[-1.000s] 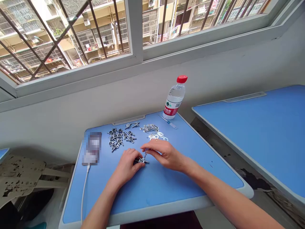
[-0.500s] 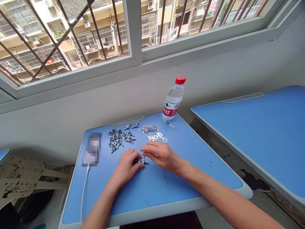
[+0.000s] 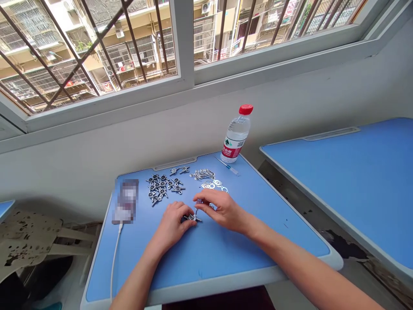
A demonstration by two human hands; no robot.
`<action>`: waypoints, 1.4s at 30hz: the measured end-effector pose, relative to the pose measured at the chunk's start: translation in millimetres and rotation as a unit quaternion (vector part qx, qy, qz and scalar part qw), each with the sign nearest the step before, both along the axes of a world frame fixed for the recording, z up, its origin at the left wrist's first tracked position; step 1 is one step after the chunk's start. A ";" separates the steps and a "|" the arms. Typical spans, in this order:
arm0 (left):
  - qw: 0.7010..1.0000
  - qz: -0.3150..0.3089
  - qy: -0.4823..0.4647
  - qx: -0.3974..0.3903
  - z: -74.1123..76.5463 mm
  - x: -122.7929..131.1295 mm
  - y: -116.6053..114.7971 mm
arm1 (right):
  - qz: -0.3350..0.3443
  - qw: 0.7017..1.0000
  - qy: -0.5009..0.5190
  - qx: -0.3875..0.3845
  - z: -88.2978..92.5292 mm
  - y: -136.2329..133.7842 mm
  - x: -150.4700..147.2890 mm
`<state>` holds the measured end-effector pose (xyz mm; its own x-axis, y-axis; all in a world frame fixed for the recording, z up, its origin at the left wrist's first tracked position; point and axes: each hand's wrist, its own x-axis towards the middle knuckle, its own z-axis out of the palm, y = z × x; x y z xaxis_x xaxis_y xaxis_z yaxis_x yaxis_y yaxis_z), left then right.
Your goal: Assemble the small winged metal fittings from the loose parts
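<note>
A small metal part with thin arms [image 3: 194, 218] rests on the blue desk, pinched at its left side by the thumb and fingers of my left hand [image 3: 174, 223]. Above it, my right hand [image 3: 224, 209] is closed around the clear handle of a small screwdriver [image 3: 199, 201]. The shaft points down and its tip meets the metal part; the exact contact is too small to make out. Behind my right fingers lie flat silver plates [image 3: 217, 183], partly covered by that hand. Several similar dark-centred metal parts [image 3: 161, 185] form a cluster beyond my left hand.
Farther back are a pile of small curved silver pieces [image 3: 202, 174], a second screwdriver [image 3: 229, 167] and a red-capped water bottle [image 3: 237, 133]. At the left lies a blurred-out phone [image 3: 125, 202] with a white cable [image 3: 115, 258]. Another blue desk [image 3: 338, 172] stands to the right.
My right fingers have shifted slightly, and more of the screwdriver's handle shows between them. The left hand keeps its hold on the metal part. The view has moved a little.
</note>
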<state>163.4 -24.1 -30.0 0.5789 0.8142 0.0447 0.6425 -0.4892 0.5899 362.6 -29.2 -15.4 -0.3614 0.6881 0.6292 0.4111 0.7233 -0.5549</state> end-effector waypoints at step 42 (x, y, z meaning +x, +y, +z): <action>1.000 -0.012 -0.020 -0.015 0.1 -3.1 -1.4 | 0.042 0.998 0.027 -0.029 2.1 -1.8 2.2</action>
